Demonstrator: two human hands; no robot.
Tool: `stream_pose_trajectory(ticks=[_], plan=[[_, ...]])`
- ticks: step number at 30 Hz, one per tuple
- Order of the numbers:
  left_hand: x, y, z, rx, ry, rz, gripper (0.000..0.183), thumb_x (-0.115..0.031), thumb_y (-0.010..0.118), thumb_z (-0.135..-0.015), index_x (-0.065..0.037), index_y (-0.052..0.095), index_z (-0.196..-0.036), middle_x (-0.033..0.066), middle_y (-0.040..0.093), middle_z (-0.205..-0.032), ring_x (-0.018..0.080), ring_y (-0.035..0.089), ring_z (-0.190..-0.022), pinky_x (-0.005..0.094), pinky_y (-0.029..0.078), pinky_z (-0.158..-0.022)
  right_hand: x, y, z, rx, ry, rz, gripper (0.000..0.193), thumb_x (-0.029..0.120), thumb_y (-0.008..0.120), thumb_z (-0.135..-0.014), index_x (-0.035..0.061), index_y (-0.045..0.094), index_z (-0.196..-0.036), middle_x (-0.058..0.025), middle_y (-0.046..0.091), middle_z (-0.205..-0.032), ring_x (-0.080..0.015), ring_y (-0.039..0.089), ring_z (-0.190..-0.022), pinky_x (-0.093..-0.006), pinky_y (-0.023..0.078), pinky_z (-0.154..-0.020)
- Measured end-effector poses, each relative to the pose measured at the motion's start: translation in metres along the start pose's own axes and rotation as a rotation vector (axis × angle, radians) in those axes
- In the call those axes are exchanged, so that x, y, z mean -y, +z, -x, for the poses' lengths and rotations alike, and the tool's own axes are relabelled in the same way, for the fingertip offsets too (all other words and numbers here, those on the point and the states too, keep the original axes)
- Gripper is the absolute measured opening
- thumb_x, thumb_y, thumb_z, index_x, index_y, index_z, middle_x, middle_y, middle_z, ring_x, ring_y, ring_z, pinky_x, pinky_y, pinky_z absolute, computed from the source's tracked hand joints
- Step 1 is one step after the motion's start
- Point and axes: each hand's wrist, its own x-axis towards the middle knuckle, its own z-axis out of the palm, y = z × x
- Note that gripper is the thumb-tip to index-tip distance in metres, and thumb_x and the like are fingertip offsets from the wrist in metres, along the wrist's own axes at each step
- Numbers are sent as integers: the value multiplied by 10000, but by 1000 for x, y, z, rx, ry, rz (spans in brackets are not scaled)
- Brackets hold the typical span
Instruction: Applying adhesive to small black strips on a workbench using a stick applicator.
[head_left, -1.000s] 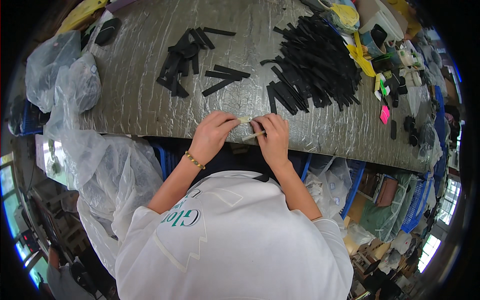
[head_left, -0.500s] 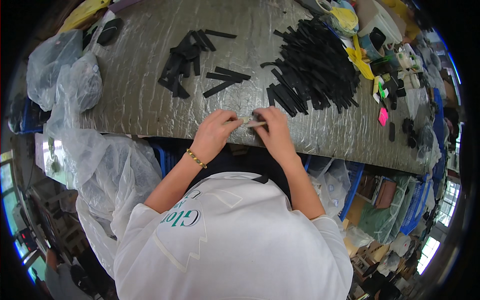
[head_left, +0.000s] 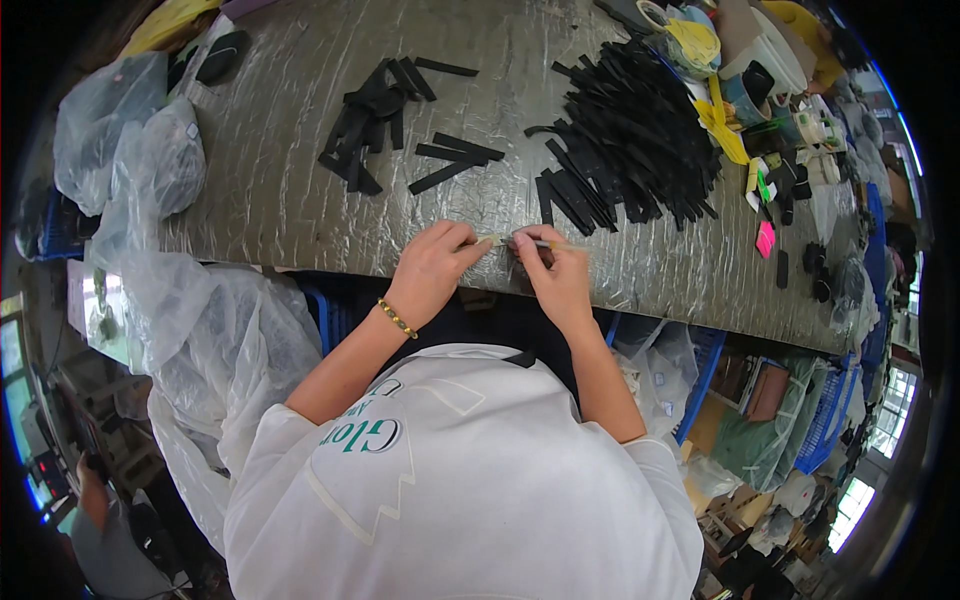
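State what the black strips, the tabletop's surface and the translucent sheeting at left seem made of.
Black strips: perhaps matt webbing or rubber; flat, straight-edged, dull.
Tabletop surface: seemingly glossy plastic film, given wrinkles and glare.
Sheeting: likely thin, soft plastic; see-through, crumpled folds.

From my station I have a lane over the table [head_left: 515, 100] ahead of the grip, pinched by three loose black strips [head_left: 450, 154] on its left and the big black pile [head_left: 640, 135] on its right. The pile bars me just past the right hand [head_left: 558, 278]; out from the left hand [head_left: 430, 272], open surface reaches the plastic bags [head_left: 160, 160].
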Motion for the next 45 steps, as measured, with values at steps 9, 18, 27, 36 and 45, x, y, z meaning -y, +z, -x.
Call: stream_pose_trajectory(ticks=[9,18,27,36,45], plan=[[0,1,1,3,-3,-18,310,-53,629,-756,-100,732,-1044,28,573,-875,208,592,-883,339,524,-743,4,5,1,-1,-102,166,173,101,633,-974,-63,685,-997,-104,702,-880,-125,663,-770,-261,534,-702],[0,2,0,-4,-11,-15,312,-49,626,-757,-103,736,-1044,25,577,-878,207,591,-884,339,527,-745,3,5,-1,-32,-146,174,188,105,628,-977,-75,678,-969,-98,694,-836,-112,648,-721,-259,519,-657],[0,1,1,-14,-12,1,330,-33,622,-749,-99,737,-1051,29,582,-877,211,593,-889,337,528,-756,6,5,-1,-36,-28,104,173,96,641,-951,-74,674,-946,-163,701,-877,-226,698,-675,-305,535,-626],[-2,0,1,20,-59,48,358,18,614,-761,-88,742,-1078,57,616,-929,257,601,-900,366,523,-787,0,5,-2,-61,-131,161,173,104,648,-947,-67,680,-949,-167,704,-887,-260,699,-685,-321,534,-626],[-2,3,2,-70,-138,149,400,-4,634,-857,-84,648,-1248,92,633,-908,299,604,-878,395,511,-783,15,13,1,51,-118,177,172,82,632,-965,-78,692,-976,-114,720,-898,-143,686,-762,-270,535,-674]])
